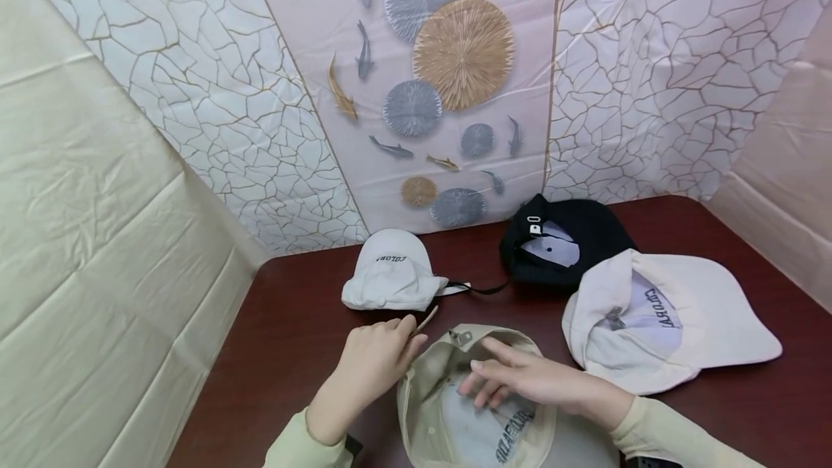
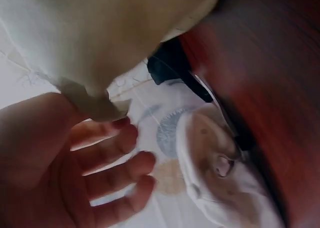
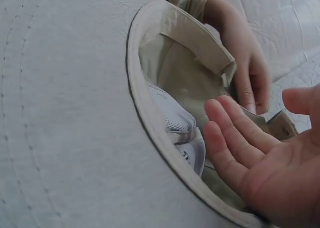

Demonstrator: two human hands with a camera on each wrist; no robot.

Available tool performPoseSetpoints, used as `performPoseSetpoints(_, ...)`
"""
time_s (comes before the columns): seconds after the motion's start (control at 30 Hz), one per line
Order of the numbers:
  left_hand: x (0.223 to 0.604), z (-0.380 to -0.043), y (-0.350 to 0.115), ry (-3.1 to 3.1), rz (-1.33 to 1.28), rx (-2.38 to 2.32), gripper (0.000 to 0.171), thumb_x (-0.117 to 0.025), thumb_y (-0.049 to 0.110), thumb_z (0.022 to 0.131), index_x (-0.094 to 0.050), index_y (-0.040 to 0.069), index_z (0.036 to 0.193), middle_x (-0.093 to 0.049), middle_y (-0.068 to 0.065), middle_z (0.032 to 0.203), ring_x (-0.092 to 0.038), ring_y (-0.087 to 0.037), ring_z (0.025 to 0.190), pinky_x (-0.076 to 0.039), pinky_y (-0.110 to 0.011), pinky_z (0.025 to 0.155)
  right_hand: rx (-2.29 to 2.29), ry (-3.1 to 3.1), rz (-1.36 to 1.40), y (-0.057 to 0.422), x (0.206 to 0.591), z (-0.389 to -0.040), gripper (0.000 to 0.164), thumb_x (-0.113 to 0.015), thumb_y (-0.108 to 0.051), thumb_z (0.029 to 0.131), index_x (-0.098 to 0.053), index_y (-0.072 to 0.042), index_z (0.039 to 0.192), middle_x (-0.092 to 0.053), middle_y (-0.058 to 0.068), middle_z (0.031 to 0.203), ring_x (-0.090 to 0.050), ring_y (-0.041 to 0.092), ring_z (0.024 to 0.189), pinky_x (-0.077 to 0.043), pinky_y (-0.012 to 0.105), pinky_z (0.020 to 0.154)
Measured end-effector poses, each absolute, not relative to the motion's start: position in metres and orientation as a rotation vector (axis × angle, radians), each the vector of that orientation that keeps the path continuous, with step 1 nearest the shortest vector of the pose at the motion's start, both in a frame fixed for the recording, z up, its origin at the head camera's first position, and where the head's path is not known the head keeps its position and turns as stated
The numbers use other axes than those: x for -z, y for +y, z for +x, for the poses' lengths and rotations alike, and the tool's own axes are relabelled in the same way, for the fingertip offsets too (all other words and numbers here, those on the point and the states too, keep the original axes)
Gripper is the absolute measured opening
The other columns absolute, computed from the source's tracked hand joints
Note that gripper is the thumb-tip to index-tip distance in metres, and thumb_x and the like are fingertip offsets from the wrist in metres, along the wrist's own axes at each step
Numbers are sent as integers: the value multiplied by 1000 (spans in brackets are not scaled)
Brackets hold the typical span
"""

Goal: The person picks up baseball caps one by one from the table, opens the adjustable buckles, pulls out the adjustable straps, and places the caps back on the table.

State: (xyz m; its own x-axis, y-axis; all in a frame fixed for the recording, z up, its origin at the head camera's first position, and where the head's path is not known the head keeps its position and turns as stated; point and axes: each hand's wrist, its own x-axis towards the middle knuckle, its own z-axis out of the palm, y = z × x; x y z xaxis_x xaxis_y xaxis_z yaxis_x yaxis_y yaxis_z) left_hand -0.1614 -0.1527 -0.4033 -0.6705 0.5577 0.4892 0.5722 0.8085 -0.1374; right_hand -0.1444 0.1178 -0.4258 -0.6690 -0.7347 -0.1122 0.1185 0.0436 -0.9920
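A beige cap (image 1: pixel 422 414) lies upturned at the table's front, its opening facing up and lettering on its pale lining. My left hand (image 1: pixel 373 356) is at its back left edge and pinches the cap's strap (image 1: pixel 425 321) between thumb and index finger. In the left wrist view the other fingers (image 2: pixel 122 173) spread loosely below the cloth. My right hand (image 1: pixel 520 378) reaches over the opening with fingers extended, close to the inner band. The right wrist view has the fingertips in front of the lining, beside the brim (image 3: pixel 75 112). A metal buckle (image 1: pixel 461 338) sits on the back edge.
A small white cap (image 1: pixel 393 273) stands behind my left hand. At the back right lies a black cap (image 1: pixel 601 233), and an upturned white cap (image 1: pixel 731 316) is right of my right hand. Patterned cloth (image 1: pixel 442 165) hangs behind the dark red table (image 1: pixel 292 323).
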Motion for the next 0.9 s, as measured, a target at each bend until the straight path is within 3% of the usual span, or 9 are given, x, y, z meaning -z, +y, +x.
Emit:
performPoseSetpoints(0.17, 411, -163, -158, -2637, -815, 71, 32, -65, 35, 98, -49, 17, 76, -55, 4, 61, -64, -22, 57, -38, -35, 42, 1722, 1642, -676, 122, 428, -149, 41, -42, -26, 110, -45, 9, 132, -67, 23, 121, -67, 34, 106, -54, 38, 88)
performPoseSetpoints(0.43, 425, -165, -164, -2832, -758, 96, 33, -56, 40, 102, -53, 20, 77, -58, 4, 64, -66, -25, 64, -40, -40, 45, 1734, 1838, -857, 129, 421, -157, 33, -49, -16, 107, -62, 10, 122, -67, 29, 115, -70, 28, 100, -56, 36, 88)
performPoseSetpoints(0.6, 423, -163, -171, -2758, -686, 126, 40, -51, 44, 104, -47, 20, 72, -46, 8, 58, -60, -23, 55, -37, -37, 43, 1712, 2110, -882, 133, 406, -156, 23, -58, -16, 103, -70, -2, 116, -72, 15, 108, -70, 19, 100, -55, 31, 87)
performPoseSetpoints(0.77, 408, -159, -178, -2578, -628, 112, 40, -62, 38, 100, -43, 19, 70, -36, 8, 58, -47, -19, 46, -30, -30, 41, 1648, 2426, -926, 134, 391, -156, 14, -68, -22, 97, -74, -15, 109, -72, -4, 106, -66, 9, 95, -54, 27, 81)
performPoseSetpoints(0.9, 392, -145, -174, -2455, -700, 146, 29, -70, 32, 94, -52, 19, 76, -44, 9, 64, -50, -16, 54, -36, -29, 44, 1557, 2596, -1081, 135, 387, -160, 20, -74, -20, 93, -73, -22, 112, -67, -10, 112, -62, 10, 103, -52, 30, 86)
